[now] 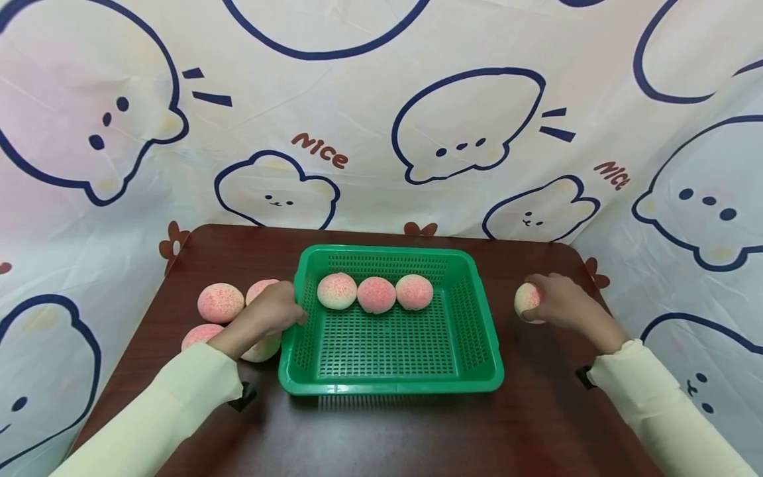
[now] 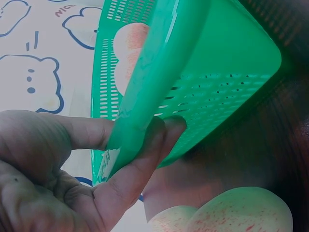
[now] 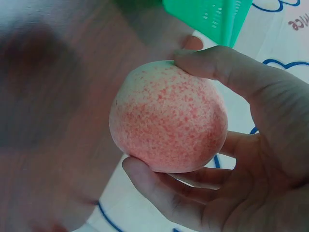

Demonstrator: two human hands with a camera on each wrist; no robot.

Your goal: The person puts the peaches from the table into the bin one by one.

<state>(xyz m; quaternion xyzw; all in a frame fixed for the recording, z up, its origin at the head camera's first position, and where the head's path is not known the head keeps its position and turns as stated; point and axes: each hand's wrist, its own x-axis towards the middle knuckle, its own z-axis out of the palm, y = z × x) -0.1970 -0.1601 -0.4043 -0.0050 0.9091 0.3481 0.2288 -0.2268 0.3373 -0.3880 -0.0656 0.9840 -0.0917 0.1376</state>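
Note:
A green plastic basket with perforated walls stands mid-table, three pink-and-cream peaches in a row along its back part. My left hand pinches the basket's left rim, thumb on one side and fingers on the other, as the left wrist view shows. Over the table's right part, my right hand grips a single speckled peach between thumb and fingers. In the right wrist view this peach appears held off the table. Several more peaches lie left of the basket, partly hidden under my left hand and forearm.
The dark brown wooden table carries everything. A pale cloth printed with cartoon outlines hangs behind it and along both sides. The peaches on the left sit close against the basket's left wall.

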